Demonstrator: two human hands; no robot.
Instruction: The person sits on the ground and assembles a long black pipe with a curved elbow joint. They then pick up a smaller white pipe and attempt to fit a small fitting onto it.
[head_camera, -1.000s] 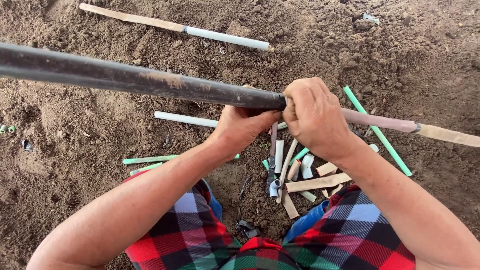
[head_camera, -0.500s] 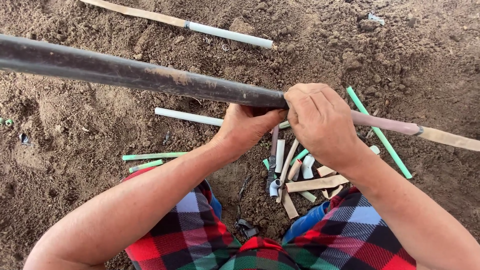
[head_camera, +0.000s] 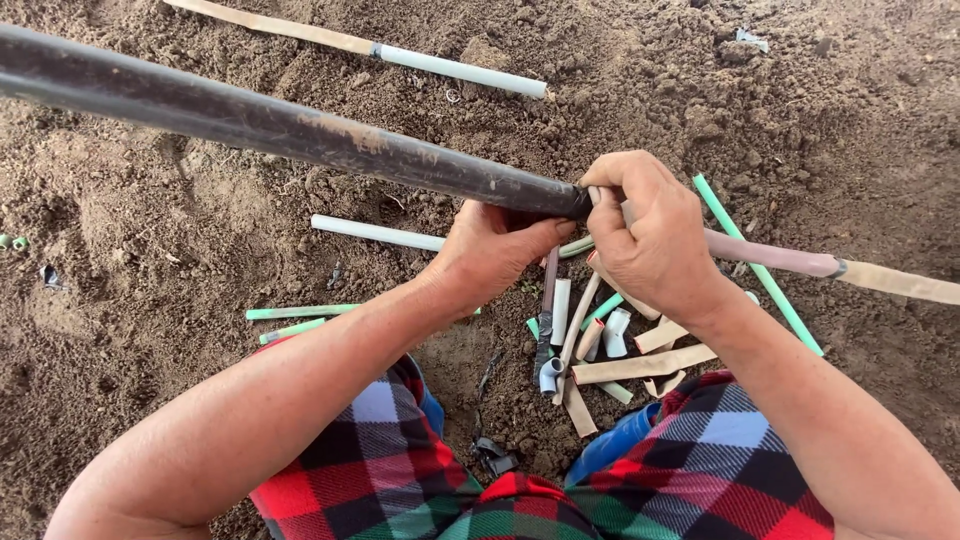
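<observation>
The left hand (head_camera: 495, 255) clasps the end of the long black plastic pipe (head_camera: 280, 125), which runs up-left; the right hand (head_camera: 650, 235) pinches the thin pinkish tube (head_camera: 770, 255) at its mouth

Black pipe (head_camera: 270, 125): matt plastic, scuffed and dust-smeared
Thin tube (head_camera: 770, 255): smooth pinkish plastic
White tube (head_camera: 375, 232): smooth plastic
Soil (head_camera: 150, 250): crumbly, rough, dry
Clothing (head_camera: 400, 470): soft checked cloth (red, green, blue)

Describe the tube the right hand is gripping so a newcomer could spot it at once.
Follow the long black pipe to its near end, where the right hand grips. The pinkish tube leaves that fist rightward, raised off the soil, unlike the loose green and white pieces below.
</observation>
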